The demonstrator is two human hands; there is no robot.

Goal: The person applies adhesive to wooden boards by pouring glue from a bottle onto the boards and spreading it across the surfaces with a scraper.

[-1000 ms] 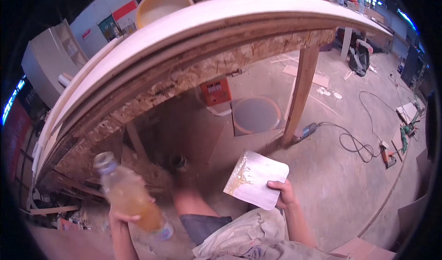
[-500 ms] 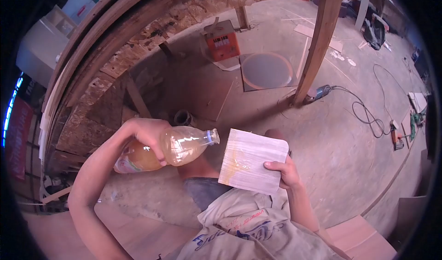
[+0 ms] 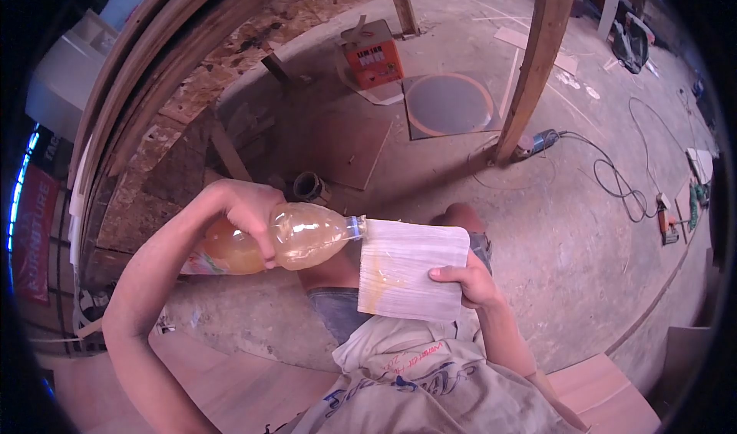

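Note:
Wrapped around a clear plastic bottle (image 3: 311, 236) of yellowish liquid, my left hand (image 3: 255, 217) holds it on its side, nearly level. The bottle's open neck meets the top left corner of a flat, pale, square-shaped piece (image 3: 418, 269) with rounded right corners. Yellow, glossy streaks lie along the left part of that piece, whose left edge looks finely toothed. My right hand (image 3: 472, 280) grips the piece at its right side, the thumb on top and the other fingers mostly hidden underneath.
A curved wooden structure (image 3: 146, 73) arches over the upper left, with a wooden post (image 3: 535, 65) at its right. Beyond are an orange box (image 3: 374, 61), a board with a dark disc (image 3: 449, 105), a dark can (image 3: 311, 190) and a corded power tool (image 3: 543, 142) on the floor.
My left hand has turned the bottle from upright to sideways and brought its neck to the pale piece. The piece has shifted slightly left lately. The view has tilted downward.

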